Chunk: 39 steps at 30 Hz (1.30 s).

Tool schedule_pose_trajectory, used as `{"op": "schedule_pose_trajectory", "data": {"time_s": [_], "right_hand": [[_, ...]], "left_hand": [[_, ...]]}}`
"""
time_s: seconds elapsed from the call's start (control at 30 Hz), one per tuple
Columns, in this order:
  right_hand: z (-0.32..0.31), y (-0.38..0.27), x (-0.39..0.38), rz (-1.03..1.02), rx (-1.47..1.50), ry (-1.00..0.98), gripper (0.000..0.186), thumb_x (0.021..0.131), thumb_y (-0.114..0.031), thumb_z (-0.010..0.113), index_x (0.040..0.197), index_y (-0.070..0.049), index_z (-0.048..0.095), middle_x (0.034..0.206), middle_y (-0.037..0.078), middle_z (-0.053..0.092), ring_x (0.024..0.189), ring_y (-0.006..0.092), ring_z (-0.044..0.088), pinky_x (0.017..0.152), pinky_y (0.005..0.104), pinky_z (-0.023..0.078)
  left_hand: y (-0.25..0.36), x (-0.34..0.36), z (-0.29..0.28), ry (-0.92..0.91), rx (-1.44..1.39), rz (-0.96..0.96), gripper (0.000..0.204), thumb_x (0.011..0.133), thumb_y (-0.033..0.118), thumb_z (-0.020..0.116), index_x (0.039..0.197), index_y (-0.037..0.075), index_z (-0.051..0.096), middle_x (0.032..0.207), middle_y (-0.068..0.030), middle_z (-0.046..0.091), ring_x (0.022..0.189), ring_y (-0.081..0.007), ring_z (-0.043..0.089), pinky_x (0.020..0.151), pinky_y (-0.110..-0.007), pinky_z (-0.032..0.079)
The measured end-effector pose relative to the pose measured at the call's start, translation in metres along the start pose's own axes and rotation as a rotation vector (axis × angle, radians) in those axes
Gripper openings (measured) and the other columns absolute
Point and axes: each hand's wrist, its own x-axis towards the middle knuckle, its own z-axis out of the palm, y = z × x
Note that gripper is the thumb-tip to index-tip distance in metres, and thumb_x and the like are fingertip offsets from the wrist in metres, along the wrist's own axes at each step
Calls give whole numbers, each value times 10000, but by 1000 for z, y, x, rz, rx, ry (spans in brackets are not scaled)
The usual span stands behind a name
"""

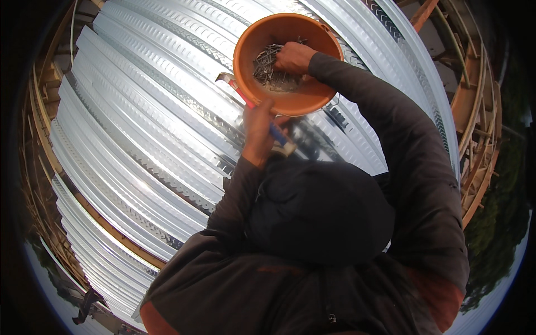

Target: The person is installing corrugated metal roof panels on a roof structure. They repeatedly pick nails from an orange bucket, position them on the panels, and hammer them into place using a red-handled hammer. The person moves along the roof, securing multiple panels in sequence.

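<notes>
Metal sheets: silvery, ribbed and embossed sheets (pixel 151 111) spread from the far edge down the left, their ribs running aslant; bright glare lies on them near the middle.
Timber framing: brown framing (pixel 469 106) at far right, with more along the left rim; green foliage (pixel 494 240) shows beyond it, near right.
Jacket: dark jacket (pixel 240 290) with orange-red panels, filling the near part; both sleeves reach toward the far side.
Other person: a small, unclear figure (pixel 86 306) in dark clothing at near left, well apart from the hands.
Cap: round, black cap (pixel 321 215), near and a little right of the middle, between the two sleeves.
Bucket: orange bucket (pixel 290 103), far and just right of the middle, its open mouth facing up; it stands over the sheets.
Hammer: hammer (pixel 277 134) with a red and blue handle, slanting at the bucket's near-left side; whether it touches the rim I cannot tell.
Left hand: left hand (pixel 258 128) has its fingers wrapped round the handle.
Right hand: right hand (pixel 295 58) is inside the bucket, fingers bent down to the contents; fingertips hidden, so I cannot tell whether they grip anything.
Nails: thin, grey nails (pixel 265 60) heaped loosely in the bucket, left of the right hand.
</notes>
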Motion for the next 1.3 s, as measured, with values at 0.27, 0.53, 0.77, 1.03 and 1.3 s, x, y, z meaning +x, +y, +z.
{"op": "schedule_pose_trajectory", "data": {"time_s": [0.27, 0.53, 0.77, 1.03, 1.3], "right_hand": [[-11, 7, -4, 112, 346, 140, 122, 878, -126, 674, 912, -105, 789, 921, 84, 750, 914, 241, 744, 766, 343, 590], [-74, 26, -60, 561, 1877, 284, 342, 1034, -200, 614, 1283, 32, 645, 1253, 139, 693, 1100, 184, 675, 913, 323, 571], [-96, 26, -118, 538, 1940, 525, 414, 1022, -208, 638, 1354, 34, 587, 1230, 157, 681, 1145, 257, 677, 967, 380, 584], [-114, 16, -227, 690, 1698, 771, 442, 975, -123, 699, 1375, 5, 562, 1170, 110, 684, 1069, 225, 718, 1012, 372, 589], [-86, -19, -328, 754, 1861, 1140, 457, 966, -107, 715, 1381, -19, 545, 1162, 135, 688, 1064, 243, 710, 961, 371, 598]], "left_hand": [[2, 0, -3, -56, -33, 5, 431, 920, 172, 616, 1295, 42, 449, 1077, -186, 597, 754, -264, 714, 550, -507, 644], [2, 1, 4, -43, -29, 118, 432, 918, 139, 604, 1296, -9, 455, 1091, -196, 605, 764, -275, 715, 572, -455, 655], [7, 8, -11, 75, 24, 217, 366, 858, 94, 638, 1177, -59, 544, 1052, -169, 627, 760, -264, 727, 600, -343, 661], [30, -43, -114, 324, 49, 285, 310, 851, 55, 627, 1141, -47, 585, 988, -151, 658, 697, -258, 713, 554, -322, 644], [27, -12, -197, 442, 6, 344, 274, 946, 190, 642, 1119, -14, 578, 1177, -183, 686, 748, -212, 696, 545, -270, 574]]}}
